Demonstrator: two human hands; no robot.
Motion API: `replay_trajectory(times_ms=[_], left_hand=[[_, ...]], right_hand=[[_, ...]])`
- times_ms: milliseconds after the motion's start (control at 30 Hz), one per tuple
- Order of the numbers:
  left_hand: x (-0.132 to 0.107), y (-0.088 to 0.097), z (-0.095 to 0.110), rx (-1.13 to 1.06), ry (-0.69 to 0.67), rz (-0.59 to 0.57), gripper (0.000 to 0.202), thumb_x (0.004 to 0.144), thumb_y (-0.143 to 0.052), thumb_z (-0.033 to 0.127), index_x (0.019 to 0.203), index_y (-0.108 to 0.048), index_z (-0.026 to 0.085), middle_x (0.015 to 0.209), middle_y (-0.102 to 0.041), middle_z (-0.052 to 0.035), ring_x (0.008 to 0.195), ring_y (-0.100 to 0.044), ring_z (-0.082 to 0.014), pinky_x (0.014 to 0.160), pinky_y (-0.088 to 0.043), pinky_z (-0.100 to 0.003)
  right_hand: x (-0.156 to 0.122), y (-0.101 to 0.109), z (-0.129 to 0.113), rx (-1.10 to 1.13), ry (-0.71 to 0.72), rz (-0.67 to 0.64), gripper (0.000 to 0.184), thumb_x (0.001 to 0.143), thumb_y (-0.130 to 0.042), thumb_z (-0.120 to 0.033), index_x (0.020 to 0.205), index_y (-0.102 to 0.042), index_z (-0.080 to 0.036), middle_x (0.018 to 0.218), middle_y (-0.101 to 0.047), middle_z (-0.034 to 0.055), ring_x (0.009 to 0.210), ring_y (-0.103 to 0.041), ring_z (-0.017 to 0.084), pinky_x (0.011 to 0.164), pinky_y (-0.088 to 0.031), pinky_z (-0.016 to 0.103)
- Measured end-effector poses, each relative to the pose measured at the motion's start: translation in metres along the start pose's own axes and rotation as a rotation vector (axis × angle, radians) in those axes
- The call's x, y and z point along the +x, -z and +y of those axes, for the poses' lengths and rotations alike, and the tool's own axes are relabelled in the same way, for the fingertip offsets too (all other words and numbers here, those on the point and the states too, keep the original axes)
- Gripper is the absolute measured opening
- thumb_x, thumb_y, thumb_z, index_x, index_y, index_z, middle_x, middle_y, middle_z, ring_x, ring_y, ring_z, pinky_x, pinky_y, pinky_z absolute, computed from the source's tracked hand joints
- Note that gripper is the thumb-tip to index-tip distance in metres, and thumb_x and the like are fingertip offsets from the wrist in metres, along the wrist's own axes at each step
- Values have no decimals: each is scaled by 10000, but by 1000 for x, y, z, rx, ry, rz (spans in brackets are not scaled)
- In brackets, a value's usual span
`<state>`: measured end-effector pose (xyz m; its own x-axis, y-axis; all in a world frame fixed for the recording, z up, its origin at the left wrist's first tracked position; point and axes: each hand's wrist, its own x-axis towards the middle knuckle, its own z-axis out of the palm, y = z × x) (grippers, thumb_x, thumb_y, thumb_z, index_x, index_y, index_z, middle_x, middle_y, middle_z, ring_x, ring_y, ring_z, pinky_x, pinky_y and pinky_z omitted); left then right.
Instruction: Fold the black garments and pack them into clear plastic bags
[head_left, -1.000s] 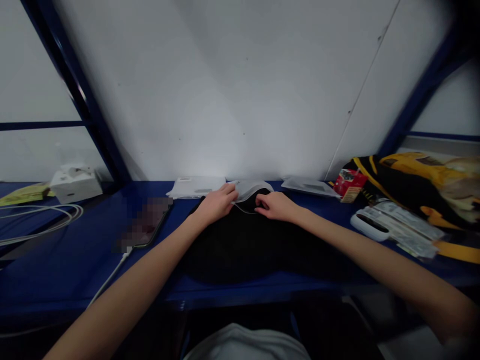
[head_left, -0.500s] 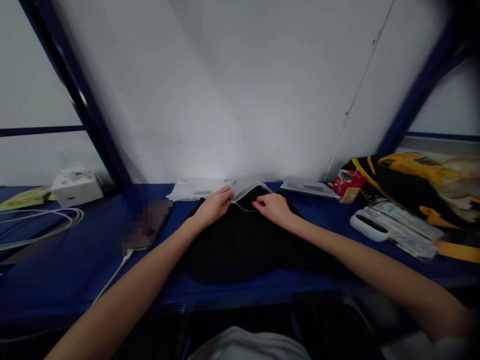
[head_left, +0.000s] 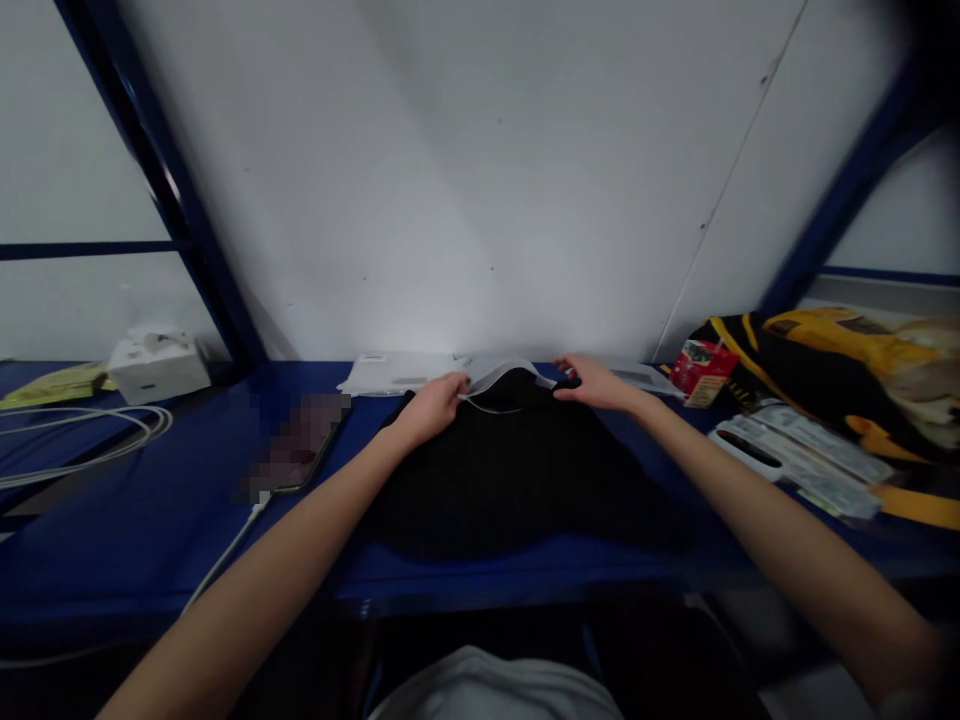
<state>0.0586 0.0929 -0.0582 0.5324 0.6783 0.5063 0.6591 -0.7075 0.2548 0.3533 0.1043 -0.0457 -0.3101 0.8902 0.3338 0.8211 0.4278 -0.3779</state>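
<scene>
A piece of black cloth (head_left: 495,490), seemingly a garment, lies spread on the blue table in front of me. At its far edge is a whitish, translucent plastic bag (head_left: 501,372), its mouth arched open with black showing inside. My left hand (head_left: 439,405) is closed in a pinch on the left side of the bag's mouth. To the right of the mouth, my right hand (head_left: 592,384) has its thumb and fingers around a raised bit of the black cloth. How the cloth lies inside the bag is hidden.
Flat white packets (head_left: 397,373) lie by the wall. A phone (head_left: 304,450) with a white cable is at left, near a white box (head_left: 159,367). At right are a red box (head_left: 703,373), clear plastic packaging (head_left: 814,455) and a black-and-yellow bag (head_left: 787,370).
My right hand has left the bag's mouth and moved right to the black cloth beside it, its fingers wider apart. The left hand stays at the bag's edge.
</scene>
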Motion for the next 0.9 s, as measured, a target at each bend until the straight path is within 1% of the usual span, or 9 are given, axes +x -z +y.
replay_trajectory(times_ms=[67,167,333,433,567,667,733,800,900], left_hand=[[0,-2,-3,-12,-8,-8,195,708,-379,60,809,-471,200,831,-596,-35,765,-550,-156,686,-408,-290],[1,-3,-4,-22,-19,-25,166,697,-372,61,748,-445,201,848,-613,-48,757,-558,-159,661,-408,-288],[1,-2,-2,-46,-17,-43,157,691,-372,54,720,-421,200,891,-629,-59,800,-574,-166,685,-419,-297],[2,0,1,-99,6,-42,148,705,-383,55,722,-409,199,949,-633,-66,870,-580,-175,732,-425,-315],[4,5,9,-237,87,42,102,779,-398,113,725,-394,200,978,-643,-77,913,-582,-169,742,-431,-302],[4,8,17,-272,127,114,97,814,-422,184,719,-407,200,930,-659,-65,818,-589,-155,685,-433,-283],[4,9,22,-251,119,120,89,807,-445,191,720,-427,197,922,-659,-53,729,-576,-137,645,-425,-272],[3,10,27,-208,107,110,67,799,-459,190,732,-458,192,864,-658,-38,645,-545,-121,598,-409,-258],[2,10,33,-132,75,133,65,795,-465,193,739,-496,186,717,-611,-10,590,-497,-114,563,-380,-248]], right_hand=[[2,-3,11,66,67,-106,509,676,-589,-296,1156,-461,-183,1151,-532,112,979,-528,211,810,-416,346],[7,-10,11,46,141,-99,382,680,-554,-241,1056,-508,-196,1128,-540,80,1001,-500,201,838,-388,338],[15,-20,-5,-31,177,7,124,624,-457,-138,737,-482,-182,758,-553,11,701,-488,142,640,-369,255],[15,-23,-12,-107,122,84,131,562,-384,-84,635,-407,-190,593,-461,-24,578,-414,120,540,-285,239],[14,-9,-16,-253,-87,201,128,546,-372,-66,570,-378,-192,517,-403,-22,517,-365,117,498,-208,259],[9,14,-18,-280,-130,24,126,553,-423,-64,560,-410,-190,519,-440,-17,504,-380,113,479,-214,256],[2,30,-25,-217,-59,-193,131,559,-493,-82,630,-473,-189,590,-511,-16,530,-427,113,483,-261,240],[-7,40,-40,-152,51,-282,190,589,-560,-131,766,-528,-192,718,-571,0,601,-486,124,529,-329,233],[-18,34,-75,-133,282,52,228,741,-526,-267,956,-533,-190,902,-578,51,782,-520,159,687,-380,265]])
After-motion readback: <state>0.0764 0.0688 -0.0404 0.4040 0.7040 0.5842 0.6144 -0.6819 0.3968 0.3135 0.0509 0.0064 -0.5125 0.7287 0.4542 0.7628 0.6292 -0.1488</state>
